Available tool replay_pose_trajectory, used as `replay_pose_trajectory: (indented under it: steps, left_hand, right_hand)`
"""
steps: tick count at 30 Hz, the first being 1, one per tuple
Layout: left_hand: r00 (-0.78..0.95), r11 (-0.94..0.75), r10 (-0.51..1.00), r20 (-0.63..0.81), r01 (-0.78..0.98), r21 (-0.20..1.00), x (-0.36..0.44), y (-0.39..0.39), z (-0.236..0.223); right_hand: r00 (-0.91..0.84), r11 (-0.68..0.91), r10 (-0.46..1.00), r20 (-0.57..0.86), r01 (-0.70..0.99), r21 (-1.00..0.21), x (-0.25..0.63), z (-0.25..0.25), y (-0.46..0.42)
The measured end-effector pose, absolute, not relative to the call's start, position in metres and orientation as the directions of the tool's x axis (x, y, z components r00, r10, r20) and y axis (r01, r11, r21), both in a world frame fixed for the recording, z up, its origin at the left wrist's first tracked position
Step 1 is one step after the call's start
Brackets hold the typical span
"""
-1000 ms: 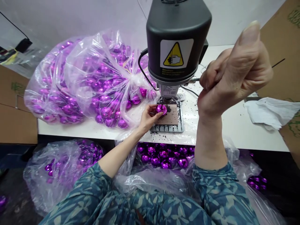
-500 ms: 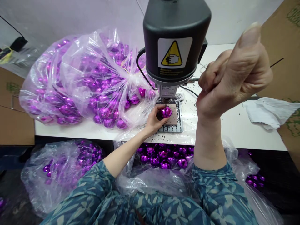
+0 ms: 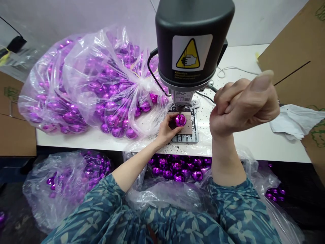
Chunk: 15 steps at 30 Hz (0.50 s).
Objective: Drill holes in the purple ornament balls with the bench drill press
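Note:
My left hand (image 3: pixel 168 129) grips a shiny purple faceted ball (image 3: pixel 180 120) and holds it on the small work plate (image 3: pixel 190 135) directly under the spindle of a dark grey bench drill (image 3: pixel 193 44). My right hand (image 3: pixel 243 103) is closed in a fist around the drill's feed lever (image 3: pixel 212 87), thumb pointing right. The drill tip itself is hidden behind the ball and the machine head.
Two clear bags full of purple balls (image 3: pixel 83 84) lie on the white table (image 3: pixel 254 142) to the left. More bagged balls sit in my lap (image 3: pixel 177 169) and on the floor at left (image 3: pixel 71 179). Cardboard (image 3: pixel 291 64) and white cloth (image 3: pixel 294 120) at right. Dark swarf surrounds the plate.
My right hand has pulled the lever downward. My left hand moved the purple ball from the plate's left edge to under the spindle and holds it there.

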<state>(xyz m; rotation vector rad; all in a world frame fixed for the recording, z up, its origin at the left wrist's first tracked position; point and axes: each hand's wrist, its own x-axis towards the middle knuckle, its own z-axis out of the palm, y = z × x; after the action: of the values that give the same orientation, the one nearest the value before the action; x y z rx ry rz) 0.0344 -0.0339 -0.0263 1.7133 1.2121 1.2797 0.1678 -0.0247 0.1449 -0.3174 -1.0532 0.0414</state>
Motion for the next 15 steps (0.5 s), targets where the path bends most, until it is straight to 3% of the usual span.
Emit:
replay_pose_trajectory:
  steps: [15]
  left_hand:
    - [0.084,-0.351,0.936,0.341,0.26,0.9,0.034,-0.034,-0.028]
  right_hand:
    - [0.336,0.989,-0.136,0.932,0.108,0.105,0.179,0.104,-0.008]
